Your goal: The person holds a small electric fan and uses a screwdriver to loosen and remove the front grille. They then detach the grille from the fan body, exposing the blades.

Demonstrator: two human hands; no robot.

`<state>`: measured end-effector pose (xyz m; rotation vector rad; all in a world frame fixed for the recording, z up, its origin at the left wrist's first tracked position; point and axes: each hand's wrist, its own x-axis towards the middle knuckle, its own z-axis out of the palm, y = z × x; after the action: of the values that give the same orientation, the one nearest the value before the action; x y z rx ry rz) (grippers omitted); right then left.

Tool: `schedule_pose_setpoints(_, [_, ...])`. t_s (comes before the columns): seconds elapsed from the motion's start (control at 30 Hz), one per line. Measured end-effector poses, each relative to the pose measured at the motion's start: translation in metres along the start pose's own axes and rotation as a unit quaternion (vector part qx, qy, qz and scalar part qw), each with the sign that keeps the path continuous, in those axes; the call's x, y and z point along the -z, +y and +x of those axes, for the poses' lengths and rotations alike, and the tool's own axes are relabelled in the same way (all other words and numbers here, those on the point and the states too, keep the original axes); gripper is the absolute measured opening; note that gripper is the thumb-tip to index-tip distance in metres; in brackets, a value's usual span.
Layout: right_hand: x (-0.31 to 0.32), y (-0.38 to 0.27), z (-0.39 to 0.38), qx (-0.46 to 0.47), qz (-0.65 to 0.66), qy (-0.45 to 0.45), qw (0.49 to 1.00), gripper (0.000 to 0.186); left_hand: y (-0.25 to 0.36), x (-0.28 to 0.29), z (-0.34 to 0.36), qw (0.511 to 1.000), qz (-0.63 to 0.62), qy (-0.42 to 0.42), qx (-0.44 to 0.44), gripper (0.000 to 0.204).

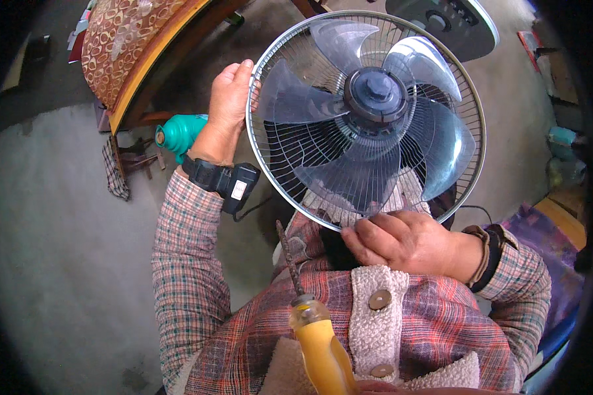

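An electric fan head (374, 92) with translucent dark blades faces up in front of me, its wire rear grille (478, 131) behind them. My left hand (234, 95) is closed round the grille's rim on the left side, thumb up. At the near edge, my right hand (405, 242) has its fingers curled on the rim; the fingertips are partly hidden. A screwdriver (323, 349) with a yellow handle and a rusty shaft points up over my checked jacket. Neither hand touches it, and its handle end runs out of the picture.
The fan's grey base (451, 26) with knobs lies beyond the grille. At left are a table with a patterned cover (125, 46) and a teal flask (181, 135) beside its leg. Purple cloth (550, 263) lies at right, with boxes and bags along that side.
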<state>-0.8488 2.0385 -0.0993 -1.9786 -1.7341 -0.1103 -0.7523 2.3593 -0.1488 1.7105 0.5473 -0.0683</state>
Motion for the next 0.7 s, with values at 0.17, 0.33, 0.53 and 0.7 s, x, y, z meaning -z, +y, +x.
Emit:
schedule_pose_setpoints(0.17, [0.055,0.029,0.001,-0.007,0.153,0.008,0.988,0.029,0.001,0.001,-0.001,1.000,-0.014,-0.004,0.000,0.025])
schedule_pose_setpoints(0.33, [0.096,0.103,0.044,-0.101,0.148,-0.020,0.984,0.026,0.002,0.001,-0.002,0.999,-0.031,-0.004,0.010,0.026])
schedule_pose_setpoints(0.53, [0.057,0.199,0.183,-0.026,0.181,-0.127,0.975,0.024,0.005,0.000,-0.002,0.999,0.010,0.013,-0.030,0.027])
schedule_pose_setpoints(0.7, [0.023,0.221,0.242,-0.068,0.046,-0.346,0.935,0.026,0.003,0.001,-0.005,0.993,0.058,0.055,-0.083,0.026])
